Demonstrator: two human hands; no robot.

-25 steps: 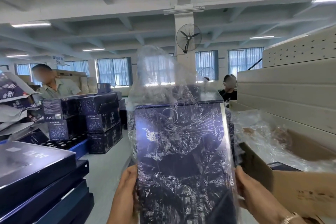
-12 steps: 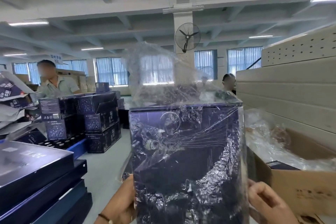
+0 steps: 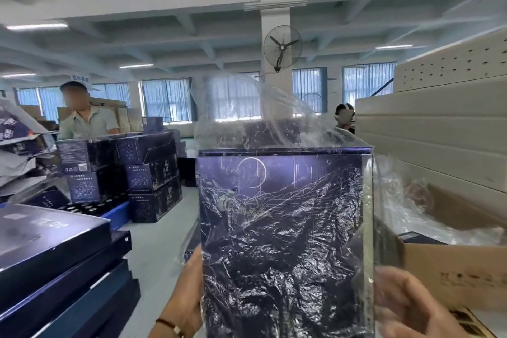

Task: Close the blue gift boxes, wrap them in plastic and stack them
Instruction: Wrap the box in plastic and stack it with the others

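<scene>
A dark blue gift box (image 3: 279,228) with white line art stands upright right in front of me, inside a clear plastic bag (image 3: 247,112) whose loose open end sticks up above the box top. My left hand (image 3: 183,302) holds the box's left side, with its fingers hidden behind the box. At the lower right edge my right hand (image 3: 411,307) grips the box and the plastic; its fingers are blurred. A stack of flat blue gift boxes (image 3: 55,263) lies at the lower left.
An open cardboard carton (image 3: 461,269) with crumpled clear plastic stands at right, white foam slabs (image 3: 439,145) behind it. More blue boxes (image 3: 148,173) are piled at mid left beside a tray of jars. Two other people work further back.
The box has turned so its front faces me more squarely and fills more of the view. My right hand moved nearer along the right edge.
</scene>
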